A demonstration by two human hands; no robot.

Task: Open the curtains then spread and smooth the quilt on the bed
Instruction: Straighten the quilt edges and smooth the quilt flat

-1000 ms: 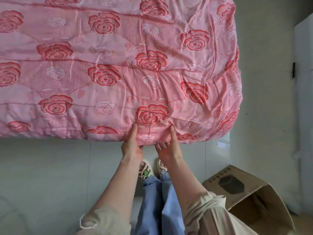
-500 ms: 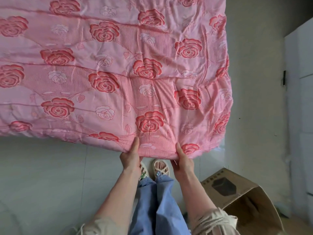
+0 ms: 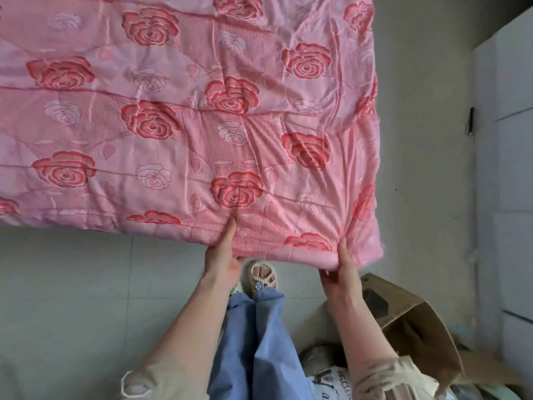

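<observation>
A pink quilt [image 3: 184, 116] printed with red and white roses covers the bed and fills the upper part of the view. Its near edge hangs over the bed's side toward me. My left hand [image 3: 222, 249] grips that edge, thumb on top and fingers underneath. My right hand [image 3: 339, 265] grips the same edge close to the quilt's right corner, where the fabric bunches into creases. Folds and wrinkles run across the right part of the quilt. No curtains are in view.
Grey tiled floor [image 3: 72, 284] lies below the bed edge. An open cardboard box [image 3: 415, 319] stands on the floor at my right, with a plastic bag [image 3: 326, 368] beside it. A white cabinet [image 3: 504, 168] lines the right side. My sandalled foot [image 3: 262, 275] is under the quilt edge.
Both hands went from lying under the quilt edge to gripping it and drew it toward me. My right hand shifted right toward the corner, and fresh creases radiate from it.
</observation>
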